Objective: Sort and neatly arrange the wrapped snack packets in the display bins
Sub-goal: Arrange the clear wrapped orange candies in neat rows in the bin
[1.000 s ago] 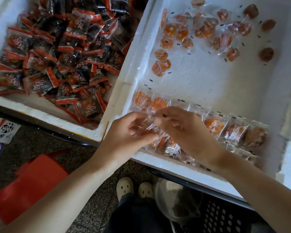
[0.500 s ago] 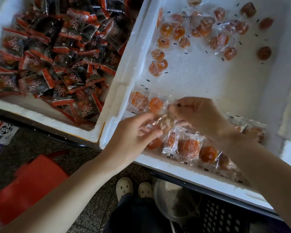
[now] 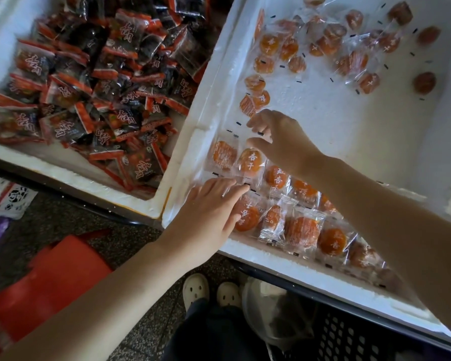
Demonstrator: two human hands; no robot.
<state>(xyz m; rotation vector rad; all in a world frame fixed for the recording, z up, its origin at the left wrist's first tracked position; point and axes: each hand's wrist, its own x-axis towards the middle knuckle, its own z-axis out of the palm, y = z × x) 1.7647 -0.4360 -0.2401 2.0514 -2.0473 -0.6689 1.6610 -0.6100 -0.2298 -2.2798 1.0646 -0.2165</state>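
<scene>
The right white foam bin (image 3: 214, 82) holds clear packets of orange dried fruit. Two neat rows of packets (image 3: 302, 230) line its near edge, and loose packets (image 3: 323, 43) lie scattered at the far end. My left hand (image 3: 211, 207) lies flat with straight fingers on a packet in the near left corner. My right hand (image 3: 279, 136) hovers with spread fingers over the bin floor, its fingertips near two loose packets (image 3: 254, 102) by the left wall. I see nothing held in it. The left bin (image 3: 63, 173) is heaped with dark red-edged packets (image 3: 102, 87).
Under the bins stand a red stool (image 3: 50, 277) at the lower left and a black perforated crate (image 3: 349, 340) with a clear lid at the lower right. My white shoes (image 3: 208, 290) are on the speckled floor. A printed bag (image 3: 8, 199) lies at the left.
My hands have parted from the packet they handled together. The left hand dropped flat onto the near row, and the right hand moved away towards the loose packets by the left wall.
</scene>
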